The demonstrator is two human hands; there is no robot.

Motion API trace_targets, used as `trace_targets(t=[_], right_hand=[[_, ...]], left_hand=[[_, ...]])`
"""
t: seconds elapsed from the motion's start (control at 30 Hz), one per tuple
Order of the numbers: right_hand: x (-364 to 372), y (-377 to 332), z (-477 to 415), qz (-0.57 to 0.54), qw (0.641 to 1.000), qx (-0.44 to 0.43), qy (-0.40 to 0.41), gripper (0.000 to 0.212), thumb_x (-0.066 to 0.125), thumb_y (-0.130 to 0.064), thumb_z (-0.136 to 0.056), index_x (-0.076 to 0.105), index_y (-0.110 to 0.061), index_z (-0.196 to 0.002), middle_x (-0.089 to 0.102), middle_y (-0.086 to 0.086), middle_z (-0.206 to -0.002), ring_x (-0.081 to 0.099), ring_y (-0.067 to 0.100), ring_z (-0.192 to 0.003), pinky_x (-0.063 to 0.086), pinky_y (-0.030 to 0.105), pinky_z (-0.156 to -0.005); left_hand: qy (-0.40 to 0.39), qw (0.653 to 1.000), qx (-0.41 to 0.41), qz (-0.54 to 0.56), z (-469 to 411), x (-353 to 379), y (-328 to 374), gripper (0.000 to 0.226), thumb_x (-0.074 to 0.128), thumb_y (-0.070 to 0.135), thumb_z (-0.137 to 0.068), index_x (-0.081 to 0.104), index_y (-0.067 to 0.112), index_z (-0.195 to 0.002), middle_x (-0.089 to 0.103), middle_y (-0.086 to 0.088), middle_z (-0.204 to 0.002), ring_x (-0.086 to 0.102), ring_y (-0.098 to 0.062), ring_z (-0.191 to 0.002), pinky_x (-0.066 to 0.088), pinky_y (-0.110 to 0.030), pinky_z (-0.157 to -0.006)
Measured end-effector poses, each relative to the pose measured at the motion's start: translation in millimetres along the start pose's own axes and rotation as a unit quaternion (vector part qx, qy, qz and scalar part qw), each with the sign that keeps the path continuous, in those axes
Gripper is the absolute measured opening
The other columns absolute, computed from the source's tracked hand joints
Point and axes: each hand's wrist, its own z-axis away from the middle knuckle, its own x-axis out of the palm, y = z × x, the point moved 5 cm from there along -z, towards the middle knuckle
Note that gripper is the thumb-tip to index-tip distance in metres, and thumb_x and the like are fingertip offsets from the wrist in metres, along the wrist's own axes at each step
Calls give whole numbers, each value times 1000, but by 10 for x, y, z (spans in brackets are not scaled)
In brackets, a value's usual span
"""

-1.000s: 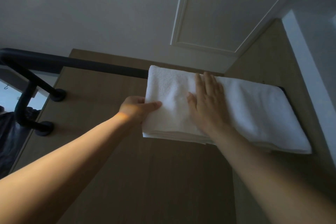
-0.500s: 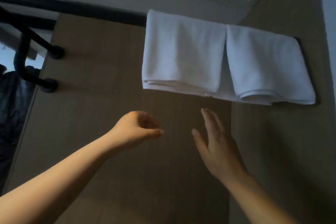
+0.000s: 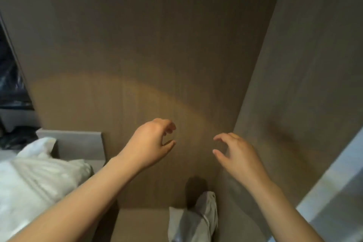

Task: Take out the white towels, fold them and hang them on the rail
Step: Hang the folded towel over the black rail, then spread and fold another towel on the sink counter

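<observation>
Nothing held yet, left hand [image 3: 151,143] and right hand [image 3: 238,156] fingers [image 3: 169,126] loosely curled; white towel heap [image 3: 35,182] sits 8 o'clock, nearer the left.

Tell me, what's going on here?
A person holds both bare hands out before a brown panel wall. The left hand and right hand are empty, fingers loosely curled. White cloth is bunched at the lower left, and grey fabric shows low by the wall. No rail or hung towel is in view.

Dim, warm light w/ amber arc on wood panel [image 3: 137,94] mid-frame. Motion blur: left hand [image 3: 150,144], right hand [image 3: 237,155] soft, white fabric [image 3: 35,182] lower left smeared. Edges bend.
</observation>
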Motion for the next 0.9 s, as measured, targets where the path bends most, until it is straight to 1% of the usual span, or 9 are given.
trace_targets(t=[0.1,0.2,0.33,0.47,0.57,0.63,0.77,0.9], right_hand=[[430,112,296,-2,998,20,-52,29,65,-32,-88,64,-26,-116,64,-6,-114,60,17,-108,48,31,-87],[774,210,549,-9,993,31,-112,31,64,-34,-90,62,-26,-120,63,-7,-117,59,14,-108,47,29,-85],[1156,340,862,-64,978,62,-186,29,64,-27,-90,64,-23,-118,64,-4,-116,60,12,-106,45,24,-85],[1526,354,1127,-90,958,73,-264,29,62,-26,-93,63,-21,-122,64,-5,-121,58,8,-109,42,17,-86],[1724,294,1239,-103,943,82,-304,30,61,-26,-94,62,-22,-123,63,-6,-122,58,9,-110,43,18,-89],[1797,211,1270,-109,940,80,-315,30,61,-27,-94,62,-23,-123,63,-7,-121,58,8,-110,45,20,-92],[1888,-53,1227,-112,938,53,-324,30,61,-27,-94,62,-23,-124,63,-7,-121,57,8,-112,47,24,-96],[1967,-435,1084,-118,939,21,-322,30,61,-27,-94,61,-25,-123,63,-8,-121,56,6,-111,45,22,-94]], left_hand=[[-72,996,-42,-13,336,545,-91,36,63,32,-89,58,21,-122,60,4,-118,58,-13,-105,44,-24,-87],[-130,987,-96,-2,734,1006,-183,37,63,35,-89,56,23,-123,58,4,-119,59,-12,-105,45,-22,-86],[-180,969,-168,10,1247,1416,-289,38,62,37,-89,55,25,-124,57,4,-120,60,-11,-105,48,-24,-86],[-193,953,-234,25,1679,1590,-381,40,64,38,-89,54,28,-126,55,8,-125,59,-7,-107,48,-21,-87],[-197,940,-277,42,1959,1614,-456,39,64,40,-89,54,31,-125,55,12,-124,57,-2,-104,45,-12,-83],[-192,932,-302,50,2112,1578,-513,38,64,41,-89,54,32,-124,55,13,-121,56,-1,-101,44,-10,-81],[-170,925,-335,62,2300,1403,-636,37,65,39,-89,56,30,-123,55,13,-118,56,1,-99,48,-13,-85],[-139,924,-350,60,2402,1132,-828,37,65,38,-89,56,28,-123,56,12,-118,55,1,-99,47,-14,-87]])
